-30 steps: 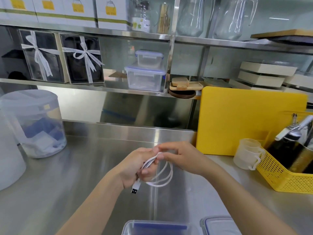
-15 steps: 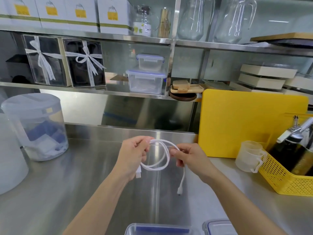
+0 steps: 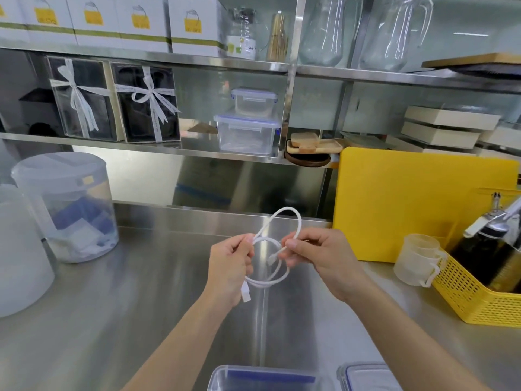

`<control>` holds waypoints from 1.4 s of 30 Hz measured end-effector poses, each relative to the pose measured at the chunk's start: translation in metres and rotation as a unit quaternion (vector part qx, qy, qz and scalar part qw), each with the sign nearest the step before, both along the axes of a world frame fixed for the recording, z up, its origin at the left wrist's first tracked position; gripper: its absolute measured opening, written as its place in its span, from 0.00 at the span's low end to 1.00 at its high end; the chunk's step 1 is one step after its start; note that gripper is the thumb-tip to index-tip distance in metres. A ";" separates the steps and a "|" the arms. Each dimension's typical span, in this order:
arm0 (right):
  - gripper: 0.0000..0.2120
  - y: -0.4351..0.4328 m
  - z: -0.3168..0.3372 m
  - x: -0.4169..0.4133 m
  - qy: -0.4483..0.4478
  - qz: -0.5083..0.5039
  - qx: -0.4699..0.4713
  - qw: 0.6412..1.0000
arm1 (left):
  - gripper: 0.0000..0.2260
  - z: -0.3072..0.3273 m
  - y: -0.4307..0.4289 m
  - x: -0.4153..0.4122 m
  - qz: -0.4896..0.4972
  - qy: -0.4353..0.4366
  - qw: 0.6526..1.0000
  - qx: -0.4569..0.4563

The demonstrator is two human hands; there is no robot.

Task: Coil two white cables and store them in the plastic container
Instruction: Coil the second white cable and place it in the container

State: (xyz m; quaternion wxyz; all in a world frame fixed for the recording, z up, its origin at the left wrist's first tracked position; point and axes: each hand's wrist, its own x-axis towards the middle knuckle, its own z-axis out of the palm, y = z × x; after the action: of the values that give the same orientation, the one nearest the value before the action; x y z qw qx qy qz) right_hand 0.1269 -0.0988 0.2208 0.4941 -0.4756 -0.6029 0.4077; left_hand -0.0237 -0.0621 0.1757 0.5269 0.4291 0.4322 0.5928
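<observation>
Both hands are working at chest height over the steel counter [image 3: 141,320]. The left hand [image 3: 229,268] is closing its fingers on the gathered loops of a white cable [image 3: 277,277], the flat plug [image 3: 245,293] dangling just below its palm. The right hand [image 3: 318,259] is pinching the cable's other end between thumb and fingertips, guiding one loop that is arching up above both hands. So the coiling step is underway, by my read, with the loose end about to be tucked or wrapped to lock the coil. That calls for keeping the left grip firm so the loops are not springing apart.

Down at the near edge, a clear plastic container [image 3: 262,380] with a blue rim is waiting, only partly in view; what it holds I cannot tell. Beside it, a second clear piece [image 3: 366,376], perhaps the lid. Far left, a round lidded tub [image 3: 67,207] is holding blue and white items. On the right, a yellow basket [image 3: 479,300] is carrying a dark bottle.
</observation>
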 end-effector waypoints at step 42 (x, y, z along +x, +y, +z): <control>0.10 -0.004 -0.032 0.021 -0.053 0.059 -0.015 0.997 | 0.09 0.017 -0.016 -0.018 -0.312 0.004 0.933 -0.178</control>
State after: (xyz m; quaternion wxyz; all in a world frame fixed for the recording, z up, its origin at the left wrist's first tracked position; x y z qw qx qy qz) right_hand 0.1483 -0.1031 0.1890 0.4293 -0.4675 -0.6491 0.4194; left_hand -0.0414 -0.0781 0.1923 0.7516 0.4434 0.3773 0.3101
